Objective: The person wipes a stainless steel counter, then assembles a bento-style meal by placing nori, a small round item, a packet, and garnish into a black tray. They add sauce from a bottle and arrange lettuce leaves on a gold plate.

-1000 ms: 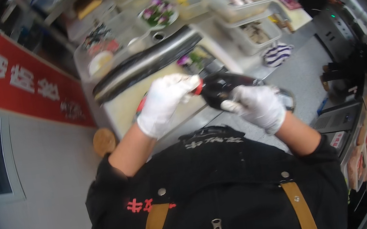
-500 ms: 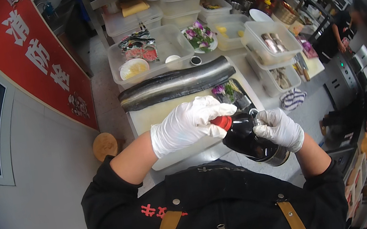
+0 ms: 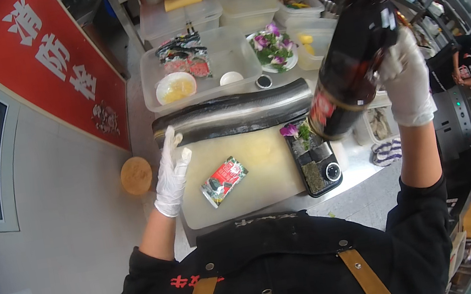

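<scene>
My gloved right hand (image 3: 406, 80) grips a large dark bottle (image 3: 355, 48) with a red cap, raised and tilted at the right. At the left edge of the cutting board (image 3: 264, 170), my gloved left hand (image 3: 172, 172) is held with its fingers apart and nothing in it. Just beyond its fingertips, a long, dark, shiny slab of fish (image 3: 236, 113) stretches across the back of the board. A small printed packet (image 3: 225, 182) lies flat on the board. Beside it, a black tray (image 3: 315, 165) carries dark pieces, a purple flower and a small cup of dark liquid.
Behind the fish, a clear plastic bin (image 3: 220, 51) holds packets and a bowl of yellow shreds (image 3: 175, 87). A flower-topped plate (image 3: 273, 48) is beside it. Further right are a striped cloth (image 3: 387, 152) and a co-worker (image 3: 469, 64). A round wooden stool (image 3: 136, 175) stands left.
The bottle has gone up and right in my right hand, cap now upward. My left hand has left the cap and moved left. The packet on the board has come into view.
</scene>
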Motion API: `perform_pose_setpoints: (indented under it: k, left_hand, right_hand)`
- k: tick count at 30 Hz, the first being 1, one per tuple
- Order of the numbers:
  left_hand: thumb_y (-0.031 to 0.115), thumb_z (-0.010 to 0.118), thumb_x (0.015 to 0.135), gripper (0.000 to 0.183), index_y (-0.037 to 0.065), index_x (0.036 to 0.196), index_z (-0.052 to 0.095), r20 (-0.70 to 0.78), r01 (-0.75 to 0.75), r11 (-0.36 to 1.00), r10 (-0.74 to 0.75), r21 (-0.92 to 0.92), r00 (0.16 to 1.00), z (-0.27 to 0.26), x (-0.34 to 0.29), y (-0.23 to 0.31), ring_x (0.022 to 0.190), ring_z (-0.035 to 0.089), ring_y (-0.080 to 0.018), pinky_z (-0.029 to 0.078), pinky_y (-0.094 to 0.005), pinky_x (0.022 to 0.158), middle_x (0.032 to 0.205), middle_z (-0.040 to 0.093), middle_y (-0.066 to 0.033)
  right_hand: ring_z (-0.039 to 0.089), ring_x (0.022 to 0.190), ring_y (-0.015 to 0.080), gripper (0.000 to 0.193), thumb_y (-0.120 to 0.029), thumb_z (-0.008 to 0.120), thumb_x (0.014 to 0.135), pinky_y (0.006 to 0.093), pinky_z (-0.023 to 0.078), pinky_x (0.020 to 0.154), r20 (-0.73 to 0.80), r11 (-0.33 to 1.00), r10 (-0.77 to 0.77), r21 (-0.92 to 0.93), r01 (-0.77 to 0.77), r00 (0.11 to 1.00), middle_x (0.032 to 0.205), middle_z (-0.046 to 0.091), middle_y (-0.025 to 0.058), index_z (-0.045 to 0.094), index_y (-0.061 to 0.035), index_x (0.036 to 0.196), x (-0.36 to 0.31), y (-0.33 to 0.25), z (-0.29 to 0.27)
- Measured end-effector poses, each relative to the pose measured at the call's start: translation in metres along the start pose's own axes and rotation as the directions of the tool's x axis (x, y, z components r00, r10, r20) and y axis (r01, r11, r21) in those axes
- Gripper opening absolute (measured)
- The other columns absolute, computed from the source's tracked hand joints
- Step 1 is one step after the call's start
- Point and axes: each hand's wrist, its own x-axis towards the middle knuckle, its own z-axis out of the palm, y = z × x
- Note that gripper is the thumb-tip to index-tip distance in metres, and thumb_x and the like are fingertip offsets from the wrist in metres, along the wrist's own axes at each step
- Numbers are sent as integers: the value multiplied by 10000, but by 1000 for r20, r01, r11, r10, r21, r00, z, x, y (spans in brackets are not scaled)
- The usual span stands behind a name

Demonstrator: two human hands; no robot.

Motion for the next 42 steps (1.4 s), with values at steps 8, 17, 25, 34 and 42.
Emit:
perform_pose_setpoints:
  k: [8, 17, 25, 34, 42]
  left_hand:
    - [333, 550, 992, 677, 55, 1546, 279, -241, 211, 801, -87, 560, 967, 5, -57, -117, 1447, 307, -392, 254, -427, 1183, 1569, 354, -176]
    - [388, 525, 975, 711, 69, 1554, 264, -300, 296, 685, -118, 666, 947, 24, -64, -98, 1437, 333, -396, 309, -430, 1162, 1559, 365, -176]
    - [353, 548, 958, 680, 60, 1528, 324, -319, 352, 671, -178, 653, 931, 25, -62, -92, 1417, 369, -387, 324, -421, 1158, 1518, 421, -185]
    - [475, 451, 1011, 691, 24, 1520, 325, -290, 298, 711, -137, 636, 947, 25, -60, -96, 1434, 339, -394, 280, -430, 1178, 1538, 384, -209]
    - [415, 568, 944, 665, 69, 1488, 407, -155, 79, 645, 62, 760, 986, 24, -65, -93, 1479, 242, -393, 200, -503, 1198, 1548, 375, -163]
  right_hand:
    - [255, 430, 58, 375, -377, 557, 991, 252, 239, 444, 23, 872, -31, 489, 16, 999, 514, 328, -128, 461, -244, 654, 103, 57, 66]
    - [391, 442, 75, 261, -310, 610, 973, 250, 311, 422, -11, 860, 147, 495, -122, 989, 570, 454, -61, 570, -176, 753, 208, 222, 161]
    - [609, 625, 167, 276, -284, 612, 928, 298, 484, 582, -102, 947, 182, 287, -146, 978, 751, 655, 43, 659, -27, 837, 229, 326, 174]
    - [523, 803, 108, 218, -253, 582, 990, 281, 448, 782, 156, 948, 8, -317, 43, 988, 906, 597, 11, 655, -54, 1039, 210, 291, 128]
    - [572, 885, 87, 323, -273, 592, 986, 264, 465, 834, 354, 907, -25, -386, 170, 935, 1032, 665, 17, 656, -37, 1197, -9, 182, 20]
